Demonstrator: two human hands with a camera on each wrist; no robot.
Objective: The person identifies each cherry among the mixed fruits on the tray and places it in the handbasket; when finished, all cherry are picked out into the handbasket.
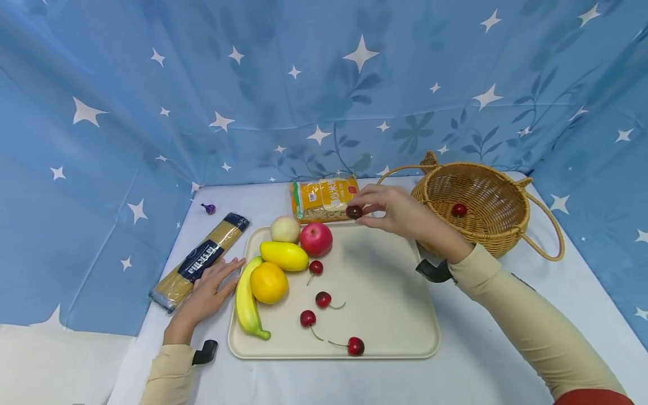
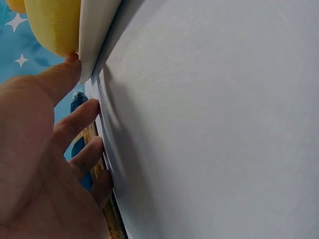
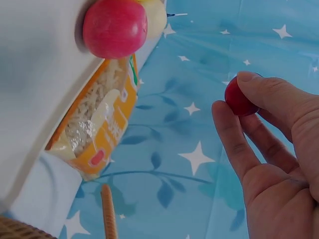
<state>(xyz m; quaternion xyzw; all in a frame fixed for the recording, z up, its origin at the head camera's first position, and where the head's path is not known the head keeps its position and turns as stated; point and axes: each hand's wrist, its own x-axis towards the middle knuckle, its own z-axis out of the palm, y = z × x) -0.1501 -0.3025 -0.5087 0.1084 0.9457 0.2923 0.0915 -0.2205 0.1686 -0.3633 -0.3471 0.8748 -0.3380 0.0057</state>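
Observation:
My right hand (image 1: pixel 397 209) pinches a dark red cherry (image 3: pixel 239 99) between thumb and fingers, raised above the back rim of the cream tray (image 1: pixel 385 298). My left hand (image 1: pixel 210 292) lies at the tray's left side with fingers spread and relaxed. Its thumb (image 2: pixel 65 74) is right at the tray rim by the banana (image 1: pixel 245 304), and the other fingers lie beside the spaghetti pack (image 1: pixel 202 259). On the tray are several cherries with stems, an orange (image 1: pixel 269 283), a yellow mango-like fruit (image 1: pixel 284 256), a pink-red apple (image 1: pixel 316 239) and a pale round fruit (image 1: pixel 285 230).
A wicker basket (image 1: pixel 430 197) with looped handles stands at the back right, one cherry (image 1: pixel 459 210) inside. An orange bag of pasta (image 1: pixel 324 199) lies behind the tray. A small purple wrapped candy (image 1: pixel 208 208) sits at the back left. Blue star-patterned curtains (image 1: pixel 304 101) enclose the table.

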